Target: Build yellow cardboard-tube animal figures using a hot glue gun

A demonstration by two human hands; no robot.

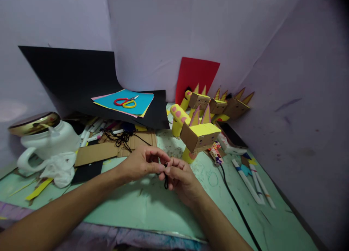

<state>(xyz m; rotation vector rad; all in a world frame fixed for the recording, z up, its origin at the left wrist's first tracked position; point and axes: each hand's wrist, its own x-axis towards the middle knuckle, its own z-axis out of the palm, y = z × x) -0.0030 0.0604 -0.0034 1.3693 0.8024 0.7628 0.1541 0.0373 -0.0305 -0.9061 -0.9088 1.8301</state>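
Observation:
Both hands meet over the front of the green table point(152, 211), pinching a short looped piece of black yarn point(166, 182). My left hand point(141, 162) has thumb and fingertips closed on it from the left. From the right, my right hand point(182, 178) grips the same piece, and a small loop hangs below the fingers. Just behind stands a yellow paper-tube animal with a cardboard box head point(200, 136), pointed striped ears and pink spots. A tangle of black yarn point(122, 136) lies on cardboard beyond my left hand.
Red-and-yellow scissors point(125, 102) rest on coloured paper point(109, 102). A white mug point(51, 145) and crumpled tissue point(61, 169) stand left. More box-headed animals point(218, 105) line the back right, near a phone point(231, 134). Markers point(247, 182) and a black cable point(237, 203) lie right.

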